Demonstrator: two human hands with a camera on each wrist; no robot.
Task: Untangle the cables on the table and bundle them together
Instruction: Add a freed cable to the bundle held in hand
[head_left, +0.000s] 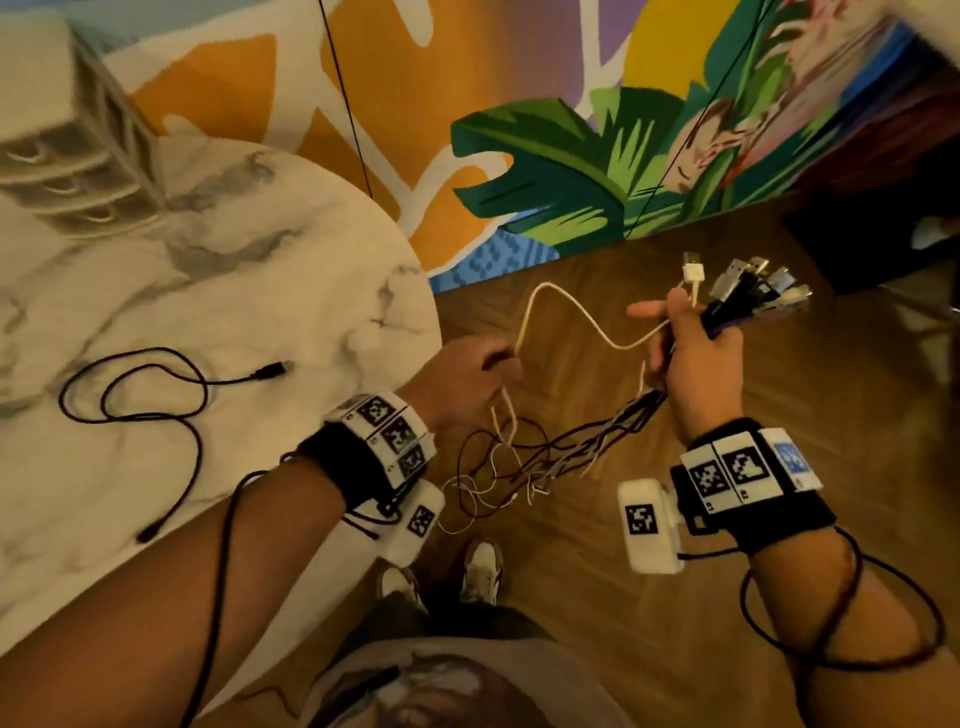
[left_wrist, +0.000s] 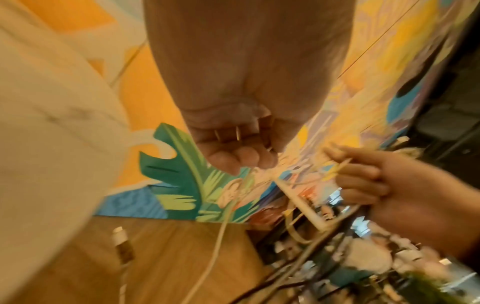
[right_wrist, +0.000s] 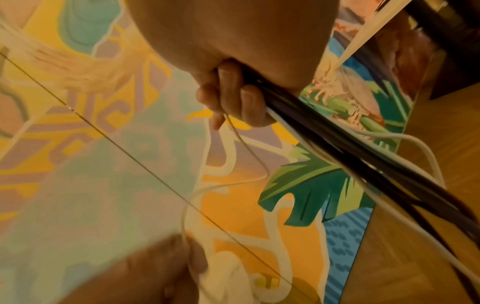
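My right hand (head_left: 691, 343) grips a bundle of black and white cables (head_left: 618, 421) off the table's right side, their USB plugs (head_left: 753, 291) fanned out above the fist. A white cable (head_left: 566, 306) arcs from that fist over to my left hand (head_left: 478, 374), which pinches it between curled fingers. In the left wrist view the white cable (left_wrist: 221, 232) hangs down from my left hand (left_wrist: 239, 152). In the right wrist view the bundle (right_wrist: 337, 144) runs through my right hand (right_wrist: 233, 98). The loose ends (head_left: 498, 467) dangle tangled over the floor. One black cable (head_left: 150, 410) lies looped on the marble table (head_left: 291, 270).
A white drawer unit (head_left: 67, 140) stands at the table's back left. A colourful mural wall (head_left: 519, 130) rises behind, with thin black cords (head_left: 345, 98) hanging in front. My shoes (head_left: 478, 566) stand on the wooden floor (head_left: 805, 395). A dark cabinet (head_left: 883, 244) sits at the right.
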